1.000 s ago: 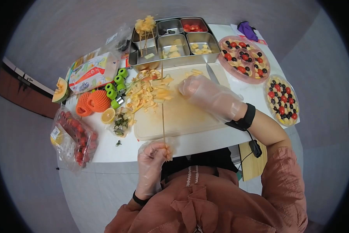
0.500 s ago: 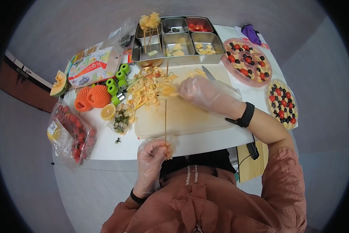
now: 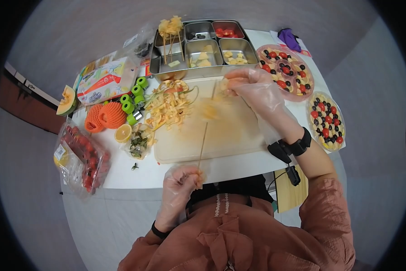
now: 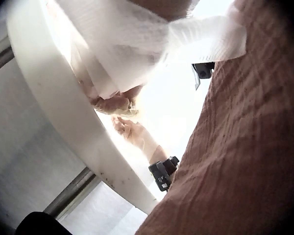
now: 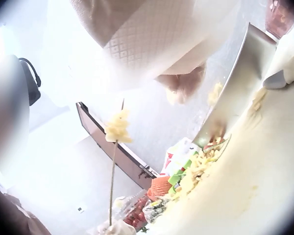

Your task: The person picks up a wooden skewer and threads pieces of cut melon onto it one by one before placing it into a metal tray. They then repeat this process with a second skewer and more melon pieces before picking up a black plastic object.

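My left hand (image 3: 182, 183), in a clear plastic glove, pinches the lower end of a long wooden skewer (image 3: 204, 143) near the table's front edge. Pale yellow fruit pieces (image 5: 118, 128) are threaded in a bunch near its pointed tip, and in the head view they are blurred over the cutting board (image 3: 230, 135). My right hand (image 3: 255, 88), gloved too, is raised over the board's far right part, its bent fingers close to the skewer's tip. I cannot tell whether those fingers hold a small piece. A knife (image 5: 275, 81) lies on the board, seen in the right wrist view.
Fruit peels and scraps (image 3: 169, 108) are heaped on the board's left. Behind it stands a steel tray (image 3: 198, 72) of cut fruit, finished skewers standing at its left. Fruit platters (image 3: 327, 119) line the right; packed strawberries (image 3: 87, 158), green cutters (image 3: 128, 106) and a halved lemon (image 3: 123, 133) the left.
My right hand has moved from beside the threaded fruit up and to the right. The skewer has tilted with its tip rightward, while my left hand keeps gripping its lower end.
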The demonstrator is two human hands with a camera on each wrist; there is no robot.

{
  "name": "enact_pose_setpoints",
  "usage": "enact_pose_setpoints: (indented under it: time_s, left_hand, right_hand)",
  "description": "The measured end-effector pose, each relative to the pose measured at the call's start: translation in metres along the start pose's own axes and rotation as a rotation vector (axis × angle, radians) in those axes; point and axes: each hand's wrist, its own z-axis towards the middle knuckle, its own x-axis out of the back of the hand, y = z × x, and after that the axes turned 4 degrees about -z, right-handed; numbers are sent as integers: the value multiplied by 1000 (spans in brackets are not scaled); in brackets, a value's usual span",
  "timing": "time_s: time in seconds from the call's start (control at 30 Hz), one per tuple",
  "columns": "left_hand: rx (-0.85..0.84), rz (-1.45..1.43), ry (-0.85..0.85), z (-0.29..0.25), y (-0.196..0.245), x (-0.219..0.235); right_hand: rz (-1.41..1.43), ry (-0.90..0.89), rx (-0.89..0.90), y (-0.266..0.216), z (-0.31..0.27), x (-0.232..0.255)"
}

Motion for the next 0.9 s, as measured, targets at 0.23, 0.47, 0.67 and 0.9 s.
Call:
enact_pose_setpoints:
  time_s: [0.23, 0.47, 0.67, 0.9]
  left_hand:
    - [13, 36, -79, 1, 3, -10]
    - [14, 27, -91, -1, 2, -12]
    - [41, 24, -71, -2, -1, -11]
    - [39, -3, -92, -2, -1, -12]
  right_hand:
    - [84, 114, 235, -3, -18, 4]
    - [37, 139, 301, -7, -30, 1]
    - [4, 174, 384, -5, -33, 1]
    - [41, 176, 350, -4, -39, -3]
